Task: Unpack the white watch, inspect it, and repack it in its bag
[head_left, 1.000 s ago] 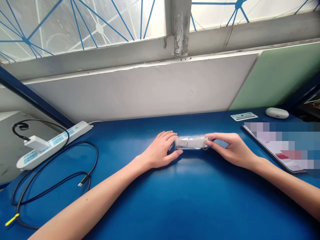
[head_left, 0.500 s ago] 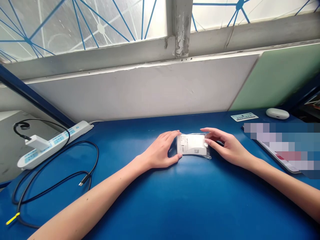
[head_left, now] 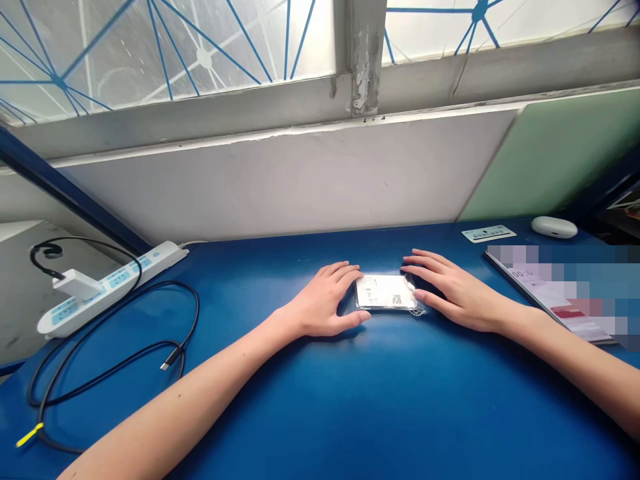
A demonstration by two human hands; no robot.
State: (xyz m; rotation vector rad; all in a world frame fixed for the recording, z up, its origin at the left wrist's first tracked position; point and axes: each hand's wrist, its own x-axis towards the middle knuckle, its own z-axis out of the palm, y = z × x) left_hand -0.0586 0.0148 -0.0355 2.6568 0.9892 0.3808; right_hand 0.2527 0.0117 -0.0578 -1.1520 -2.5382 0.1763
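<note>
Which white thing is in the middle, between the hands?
The packet in clear plastic: it lies between the left hand and right hand. The card and rounded case are at the back right; the power strip and plug are far left.

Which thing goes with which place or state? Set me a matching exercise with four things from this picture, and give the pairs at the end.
Things
1. clear packet
2. power strip
3. black cable
4. rounded white case

Places and states
A. has a white adapter sitting on it
B. to the right of a printed card
C. between the left hand and the right hand
D. lies in loose loops, with a yellow tie

Pairs: 1-C, 2-A, 3-D, 4-B
</note>
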